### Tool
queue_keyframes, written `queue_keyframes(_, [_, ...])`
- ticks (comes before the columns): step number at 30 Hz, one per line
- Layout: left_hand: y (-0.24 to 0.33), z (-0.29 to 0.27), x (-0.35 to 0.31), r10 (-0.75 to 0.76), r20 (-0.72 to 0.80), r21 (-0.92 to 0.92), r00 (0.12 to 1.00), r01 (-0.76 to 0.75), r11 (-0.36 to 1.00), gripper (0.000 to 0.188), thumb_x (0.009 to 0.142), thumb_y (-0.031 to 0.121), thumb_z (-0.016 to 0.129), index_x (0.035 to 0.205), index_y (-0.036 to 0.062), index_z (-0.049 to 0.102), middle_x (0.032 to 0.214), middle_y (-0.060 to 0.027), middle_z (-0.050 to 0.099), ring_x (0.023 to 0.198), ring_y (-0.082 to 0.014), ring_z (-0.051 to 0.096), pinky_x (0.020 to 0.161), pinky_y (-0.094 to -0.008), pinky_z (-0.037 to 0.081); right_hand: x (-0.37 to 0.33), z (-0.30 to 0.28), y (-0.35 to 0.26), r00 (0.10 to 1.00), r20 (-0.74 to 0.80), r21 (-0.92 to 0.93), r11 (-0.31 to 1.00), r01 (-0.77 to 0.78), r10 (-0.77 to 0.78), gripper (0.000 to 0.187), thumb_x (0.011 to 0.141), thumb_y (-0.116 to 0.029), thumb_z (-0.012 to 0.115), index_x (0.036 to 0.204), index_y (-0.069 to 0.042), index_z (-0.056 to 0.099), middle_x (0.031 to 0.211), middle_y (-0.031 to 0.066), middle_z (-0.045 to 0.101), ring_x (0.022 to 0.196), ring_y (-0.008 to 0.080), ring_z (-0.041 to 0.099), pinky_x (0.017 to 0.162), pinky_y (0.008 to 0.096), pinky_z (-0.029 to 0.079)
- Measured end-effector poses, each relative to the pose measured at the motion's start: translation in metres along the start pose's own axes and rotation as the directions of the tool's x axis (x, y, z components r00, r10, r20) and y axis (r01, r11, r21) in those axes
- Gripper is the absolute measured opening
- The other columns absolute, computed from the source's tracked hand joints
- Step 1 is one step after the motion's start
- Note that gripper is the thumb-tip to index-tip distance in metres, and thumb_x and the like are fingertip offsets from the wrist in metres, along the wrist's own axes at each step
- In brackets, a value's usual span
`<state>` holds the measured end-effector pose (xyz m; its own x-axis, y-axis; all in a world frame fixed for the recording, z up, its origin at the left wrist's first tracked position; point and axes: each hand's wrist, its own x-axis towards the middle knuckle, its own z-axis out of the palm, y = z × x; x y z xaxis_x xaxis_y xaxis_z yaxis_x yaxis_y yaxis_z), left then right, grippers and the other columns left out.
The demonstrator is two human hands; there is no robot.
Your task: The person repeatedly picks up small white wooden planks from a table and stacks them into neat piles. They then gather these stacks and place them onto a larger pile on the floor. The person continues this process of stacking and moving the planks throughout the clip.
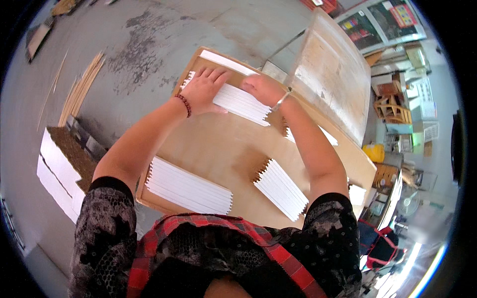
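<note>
A tan tabletop [218, 144] spreads beneath both forearms, its far edge running slantwise from upper left down to the right, with a worn pale panel [333, 64] just beyond that edge. Grey floor [149, 30] lies past its left end. Open room on the top is widest in the middle — a bare stretch between the far strips and the two nearer groups.

Of those groups, the larger is a row of white strips [189, 188] with notched ends by the near left edge; a slanted bundle [281, 189] lies to its right, well apart from it. The far row [243, 105], close to the far edge, lies under the left hand. A single white strip [228, 62] lies along that edge.

The left hand [206, 89] rests palm down across the far row, fingers stretched out and close together, thumb along the row's near side. The right hand [263, 90] is at the row's far side, near the single strip's right end, its fingers curled in — slightly blurred, so I cannot tell whether they pinch anything. A dark red beaded bracelet [184, 105] circles the left wrist.
</note>
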<state>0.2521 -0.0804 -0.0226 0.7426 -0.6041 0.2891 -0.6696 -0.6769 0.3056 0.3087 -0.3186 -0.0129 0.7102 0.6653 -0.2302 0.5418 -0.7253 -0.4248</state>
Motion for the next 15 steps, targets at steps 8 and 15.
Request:
queue_keyframes(8, [-0.001,0.008,0.009,-0.087,-0.059,0.033,0.994,0.089,0.995,0.083,0.061,0.049,0.08,0.124,0.0048,0.051,0.125,-0.0147,0.051,0.122,-0.0339,0.043,0.105,-0.047,0.032,0.022,0.009,0.026,0.987,-0.157,-0.172,0.984,-0.051,0.024,0.021,0.086,-0.025,0.056,0.081,-0.006,0.063,0.081,0.0189,0.062,0.078,0.0344,0.06,0.073,0.0465,0.046])
queue_keyframes(15, [-0.004,0.008,0.023,-0.021,0.114,0.124,0.993,0.007,0.992,0.09,0.059,0.052,0.08,0.125,-0.0011,0.049,0.122,-0.0183,0.053,0.118,-0.0362,0.046,0.104,-0.0498,0.032,-0.018,0.012,-0.049,0.987,-0.127,-0.172,0.978,-0.117,0.096,0.077,0.068,-0.051,0.076,0.117,0.005,0.056,0.122,0.0204,0.056,0.114,0.0358,0.052,0.099,0.046,0.042])
